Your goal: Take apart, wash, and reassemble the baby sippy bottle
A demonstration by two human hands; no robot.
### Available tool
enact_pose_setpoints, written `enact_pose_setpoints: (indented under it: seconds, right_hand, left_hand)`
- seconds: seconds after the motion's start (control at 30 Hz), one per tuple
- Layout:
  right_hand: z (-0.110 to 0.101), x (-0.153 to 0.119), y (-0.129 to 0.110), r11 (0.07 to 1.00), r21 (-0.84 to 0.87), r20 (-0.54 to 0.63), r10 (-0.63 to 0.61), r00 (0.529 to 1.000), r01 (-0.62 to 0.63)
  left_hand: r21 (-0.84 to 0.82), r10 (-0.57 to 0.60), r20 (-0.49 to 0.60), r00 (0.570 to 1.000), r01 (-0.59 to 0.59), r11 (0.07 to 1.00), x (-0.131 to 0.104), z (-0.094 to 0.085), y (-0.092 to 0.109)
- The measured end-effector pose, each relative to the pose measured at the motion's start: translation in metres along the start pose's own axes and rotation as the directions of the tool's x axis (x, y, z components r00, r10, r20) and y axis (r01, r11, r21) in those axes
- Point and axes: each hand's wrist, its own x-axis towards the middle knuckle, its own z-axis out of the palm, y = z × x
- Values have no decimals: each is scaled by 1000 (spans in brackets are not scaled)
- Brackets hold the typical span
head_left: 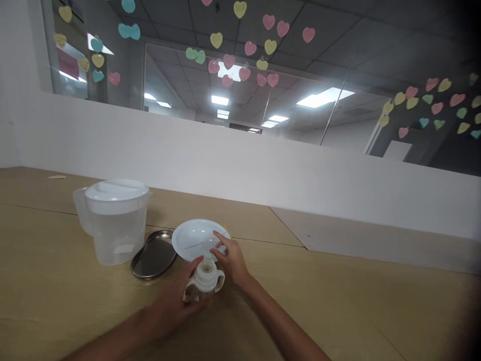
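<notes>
A baby bottle (206, 282) with a white collar, two white side handles and a clear teat stands upright near the table's front. My left hand (179, 296) is wrapped round its left side, thumb near the collar. Just beyond it, my right hand (233, 258) pinches a clear dome-shaped bottle cap (212, 241) between thumb and fingers. The cap is above the near right part of a white bowl (188, 228), apart from the teat. A thin line, perhaps a slim stick, shows inside the bowl.
Left of the bowl lies a kidney-shaped metal tray (155, 256). A lidded translucent pitcher (119, 228) stands at its left. Farther back on the tan table (338, 301) is a small flat pale piece (57, 177). A white wall (225, 160) with windows above borders the table.
</notes>
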Motion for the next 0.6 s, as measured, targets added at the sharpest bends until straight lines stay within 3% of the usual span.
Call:
enact_pose_setpoints:
  seconds: [0.2,0.47,0.6]
  right_hand:
    - [3,-2,3,996,77,-40,-51,998,54]
    - [-3,-6,-6,993,51,164,-117,979,110]
    - [-10,-4,-14,995,-36,116,-89,989,94]
  left_hand:
    - [-15,26,-16,1000,-26,1000,0,0,-1]
    - [-34,46,-44,998,-48,998,-1,0,2]
    - [-50,51,-64,997,-54,997,0,1,2]
